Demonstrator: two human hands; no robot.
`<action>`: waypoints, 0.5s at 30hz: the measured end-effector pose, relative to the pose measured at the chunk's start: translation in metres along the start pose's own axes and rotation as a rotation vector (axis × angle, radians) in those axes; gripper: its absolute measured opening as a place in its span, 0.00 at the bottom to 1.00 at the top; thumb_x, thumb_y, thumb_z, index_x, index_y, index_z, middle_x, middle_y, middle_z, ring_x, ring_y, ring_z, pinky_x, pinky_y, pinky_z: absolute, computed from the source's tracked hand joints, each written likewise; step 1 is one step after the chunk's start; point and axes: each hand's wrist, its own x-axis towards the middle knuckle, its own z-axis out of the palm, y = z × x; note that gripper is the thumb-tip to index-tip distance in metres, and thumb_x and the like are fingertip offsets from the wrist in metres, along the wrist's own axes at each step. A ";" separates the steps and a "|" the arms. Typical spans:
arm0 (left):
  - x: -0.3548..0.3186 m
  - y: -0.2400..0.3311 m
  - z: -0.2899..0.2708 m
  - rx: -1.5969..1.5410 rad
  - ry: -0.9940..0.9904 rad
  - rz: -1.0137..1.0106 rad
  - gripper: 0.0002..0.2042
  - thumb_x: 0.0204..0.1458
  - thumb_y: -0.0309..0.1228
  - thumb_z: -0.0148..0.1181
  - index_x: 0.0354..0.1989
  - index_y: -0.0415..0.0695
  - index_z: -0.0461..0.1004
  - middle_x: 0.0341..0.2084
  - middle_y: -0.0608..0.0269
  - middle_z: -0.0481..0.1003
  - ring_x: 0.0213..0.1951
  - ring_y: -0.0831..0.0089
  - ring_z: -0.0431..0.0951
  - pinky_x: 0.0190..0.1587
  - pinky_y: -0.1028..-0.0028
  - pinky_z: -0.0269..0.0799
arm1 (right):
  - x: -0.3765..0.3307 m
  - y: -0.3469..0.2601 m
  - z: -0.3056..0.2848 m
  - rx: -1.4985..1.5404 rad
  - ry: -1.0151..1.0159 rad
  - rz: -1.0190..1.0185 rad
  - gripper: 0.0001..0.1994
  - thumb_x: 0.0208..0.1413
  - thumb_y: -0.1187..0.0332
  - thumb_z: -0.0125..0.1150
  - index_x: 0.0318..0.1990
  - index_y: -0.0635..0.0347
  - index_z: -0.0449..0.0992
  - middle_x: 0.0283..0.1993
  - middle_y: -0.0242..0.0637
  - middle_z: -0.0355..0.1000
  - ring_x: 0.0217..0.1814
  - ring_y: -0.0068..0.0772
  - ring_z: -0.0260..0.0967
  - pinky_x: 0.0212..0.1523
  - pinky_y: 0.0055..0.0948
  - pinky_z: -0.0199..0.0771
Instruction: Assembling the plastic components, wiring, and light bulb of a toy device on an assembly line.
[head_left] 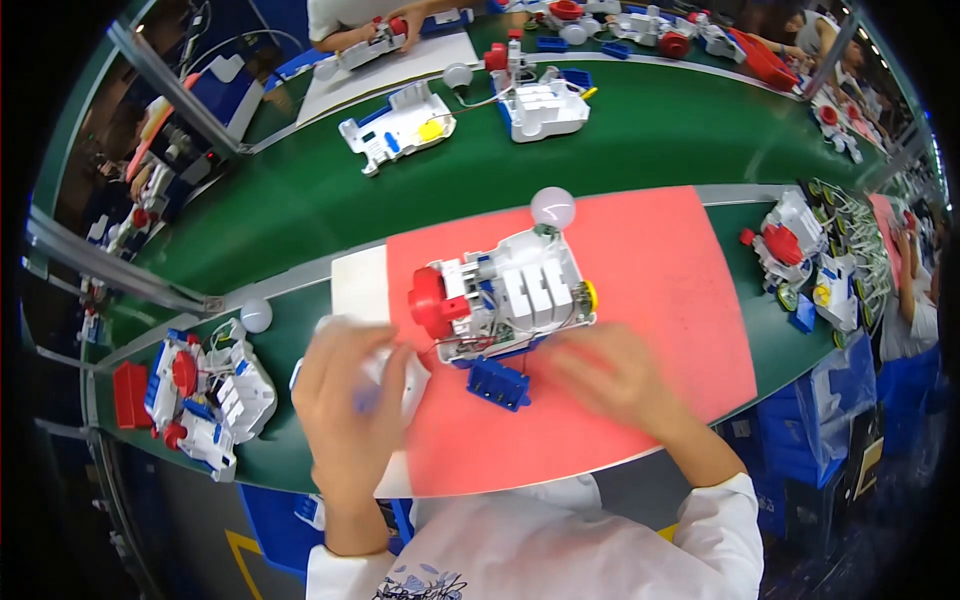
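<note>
A half-built toy unit (520,295) lies on the pink mat (660,300) in front of me. It has a white open housing, a red round part (430,302) at its left, a yellow part at its right and a white bulb (553,207) at its far end. A small blue tray-like part (498,384) sits at its near edge. My left hand (350,400), smeared by motion, is over a white plastic shell (412,388); its grip cannot be made out. My right hand (610,378) is beside the unit's near right corner, its fingers blurred too.
More partial units stand at the left (215,400) and right (790,250), beside a bundle of wires (862,245). A red bin (131,395) is at far left. Across the green conveyor (300,215) lie a white shell (398,128) and another unit (543,105); a person works beyond.
</note>
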 end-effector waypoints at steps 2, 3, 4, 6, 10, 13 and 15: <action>-0.047 -0.004 0.012 0.009 -0.100 -0.315 0.15 0.48 0.23 0.66 0.45 0.38 0.76 0.27 0.55 0.77 0.28 0.63 0.78 0.32 0.67 0.74 | 0.022 -0.028 0.009 0.047 -0.302 -0.005 0.19 0.44 0.71 0.67 0.47 0.56 0.80 0.47 0.35 0.73 0.45 0.30 0.71 0.39 0.29 0.72; -0.070 -0.001 0.022 -0.078 -0.174 -0.405 0.14 0.49 0.23 0.67 0.45 0.38 0.76 0.27 0.57 0.78 0.27 0.67 0.78 0.30 0.71 0.73 | 0.032 -0.035 0.015 0.097 -0.408 -0.002 0.20 0.46 0.70 0.66 0.50 0.59 0.77 0.45 0.36 0.73 0.47 0.32 0.72 0.42 0.31 0.74; -0.086 0.001 0.037 -0.175 -0.250 -0.487 0.14 0.50 0.23 0.67 0.46 0.38 0.77 0.27 0.59 0.79 0.26 0.71 0.78 0.28 0.74 0.72 | 0.034 -0.036 0.020 0.100 -0.412 -0.014 0.20 0.46 0.70 0.66 0.50 0.59 0.77 0.45 0.36 0.73 0.47 0.32 0.72 0.42 0.31 0.74; -0.100 -0.002 0.057 -0.205 -0.186 -0.490 0.16 0.50 0.24 0.67 0.47 0.37 0.76 0.27 0.58 0.79 0.27 0.72 0.78 0.28 0.74 0.72 | 0.034 -0.036 0.030 0.230 -0.485 0.144 0.24 0.49 0.70 0.66 0.56 0.59 0.74 0.46 0.39 0.73 0.49 0.38 0.72 0.47 0.34 0.75; -0.111 -0.022 0.073 -0.346 -0.210 -0.371 0.20 0.52 0.31 0.67 0.52 0.36 0.73 0.30 0.54 0.79 0.28 0.66 0.79 0.30 0.72 0.74 | 0.041 -0.040 0.014 0.843 -0.463 0.734 0.22 0.56 0.75 0.65 0.60 0.57 0.72 0.50 0.39 0.74 0.38 0.26 0.76 0.38 0.27 0.77; -0.099 0.001 0.098 -1.116 -0.004 -0.744 0.17 0.52 0.31 0.68 0.47 0.36 0.75 0.30 0.53 0.79 0.28 0.66 0.80 0.30 0.71 0.73 | 0.040 -0.058 0.021 0.960 -0.263 0.867 0.24 0.56 0.74 0.66 0.61 0.56 0.71 0.46 0.38 0.76 0.34 0.23 0.76 0.34 0.22 0.76; -0.086 -0.004 0.089 -0.947 -0.076 -0.731 0.14 0.53 0.30 0.66 0.45 0.36 0.76 0.31 0.50 0.79 0.30 0.62 0.80 0.31 0.70 0.73 | 0.046 -0.053 0.012 0.640 -0.297 0.645 0.23 0.56 0.72 0.67 0.60 0.57 0.73 0.49 0.42 0.76 0.37 0.28 0.77 0.35 0.24 0.79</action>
